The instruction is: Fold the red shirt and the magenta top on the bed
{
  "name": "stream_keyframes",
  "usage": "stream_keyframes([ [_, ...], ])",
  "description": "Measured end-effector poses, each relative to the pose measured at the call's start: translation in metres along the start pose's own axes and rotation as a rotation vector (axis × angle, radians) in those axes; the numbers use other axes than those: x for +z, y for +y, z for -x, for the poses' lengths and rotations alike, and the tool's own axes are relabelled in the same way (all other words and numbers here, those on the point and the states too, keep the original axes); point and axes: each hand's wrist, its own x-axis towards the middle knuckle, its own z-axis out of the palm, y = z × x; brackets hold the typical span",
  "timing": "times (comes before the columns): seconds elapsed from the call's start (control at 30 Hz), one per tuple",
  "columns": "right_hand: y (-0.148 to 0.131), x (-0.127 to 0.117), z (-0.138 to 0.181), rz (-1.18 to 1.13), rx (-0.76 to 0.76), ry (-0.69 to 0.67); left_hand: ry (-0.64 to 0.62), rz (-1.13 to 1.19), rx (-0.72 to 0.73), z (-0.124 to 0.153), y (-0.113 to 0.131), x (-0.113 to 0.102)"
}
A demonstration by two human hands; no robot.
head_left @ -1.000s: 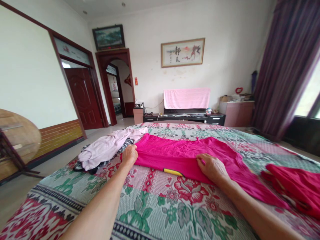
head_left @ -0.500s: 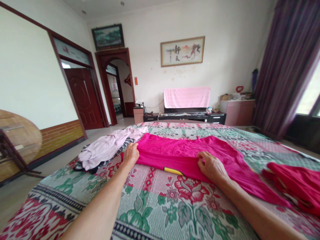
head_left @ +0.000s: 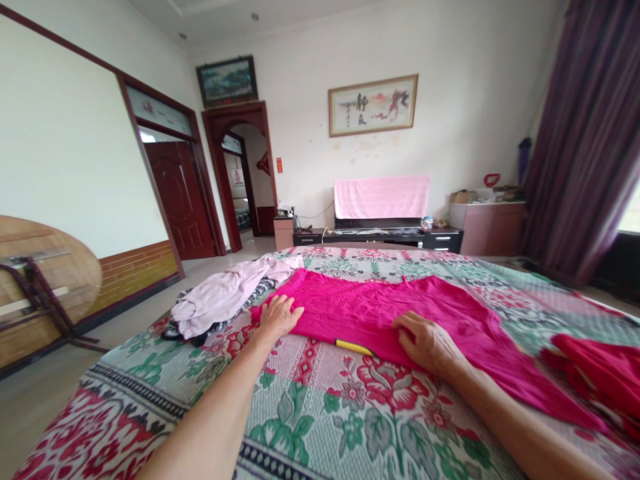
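Note:
A bright pink garment (head_left: 360,303), perhaps a shirt, lies spread on the floral bedspread (head_left: 345,433). Its near edge is folded over, and a yellow print with a dark border shows along that fold. My left hand (head_left: 279,317) rests on the garment's left end with fingers spread. On the nearer middle of the cloth lies my right hand (head_left: 427,343), its fingers bent and laid on the fabric, thumb apart. A long tapering part of the garment stretches past my right forearm toward the lower right.
Left of the garment is a heap of pale pink clothing (head_left: 220,300) over a black-and-white patterned piece. Folded red clothing (head_left: 600,373) sits at the right. Beyond the bed stand a low black cabinet (head_left: 440,240) and a screen under a pink cloth (head_left: 383,197). A round folding table (head_left: 45,280) leans at left.
My left hand has loosened its hold on the garment's left end and now lies spread on it. My right hand stays at nearly the same place, its fingers less curled. The view has shifted slightly left.

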Motion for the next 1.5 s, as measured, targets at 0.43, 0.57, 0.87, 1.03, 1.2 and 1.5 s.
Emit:
stream_keyframes([
  [0.43,0.002,-0.001,-0.002,-0.045,-0.005,-0.081,0.188,0.086,-0.077,0.001,-0.011,0.000],
  [0.57,0.004,0.000,-0.001,-0.059,-0.011,-0.059,0.263,0.034,-0.361,0.008,-0.031,-0.011],
  [0.87,0.004,-0.004,-0.001,-0.071,-0.022,-0.061,0.124,0.006,-0.424,0.008,-0.040,-0.009],
  [1.03,-0.015,-0.024,-0.004,-0.093,-0.034,-0.171,0.149,-0.074,-0.352,0.008,-0.034,-0.012],
  [1.2,-0.030,-0.039,-0.006,-0.070,0.007,-0.338,0.140,0.006,-0.331,0.009,-0.032,-0.014],
  [1.5,0.015,-0.091,0.033,0.045,0.212,-0.400,0.056,0.160,-0.436,-0.003,-0.050,-0.003],
])
